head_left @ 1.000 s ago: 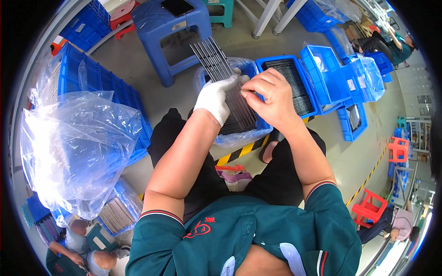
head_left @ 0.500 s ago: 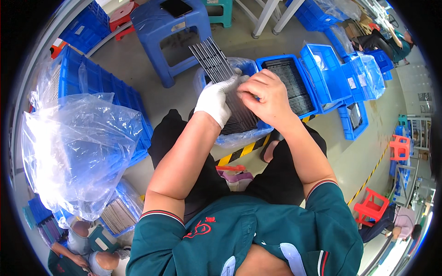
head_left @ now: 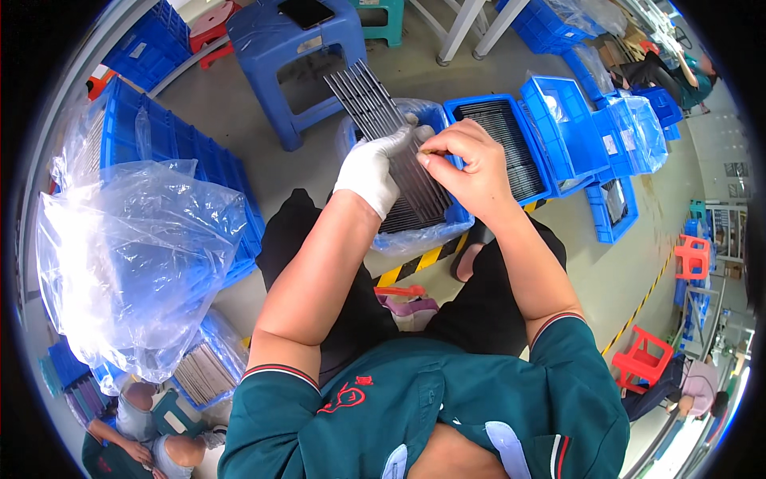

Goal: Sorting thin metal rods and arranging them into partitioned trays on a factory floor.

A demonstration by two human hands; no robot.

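Note:
In a white glove, my left hand (head_left: 372, 171) grips a fanned bundle of thin dark metal strips (head_left: 363, 97), tilted with the far ends up and to the left. My bare right hand (head_left: 472, 164) is at the bundle's right side, thumb and forefinger pinched together; whatever sits between the fingertips is too small to make out. Under both hands stands a blue crate lined with clear plastic (head_left: 427, 242), holding more dark strips. Just right of it, a second blue crate (head_left: 546, 177) is filled with rows of similar strips.
A blue stool (head_left: 243, 48) with a dark phone stands beyond the crates. Stacked blue crates (head_left: 203, 172) and a large clear plastic bag (head_left: 136, 263) are at my left. More blue bins (head_left: 558, 128) stand right. Other people (head_left: 163, 447) sit at lower left and far right.
The bundle has turned slightly in my left hand, and its strips look more spread. My right hand has shifted a little to the right, its fingertips still pinched.

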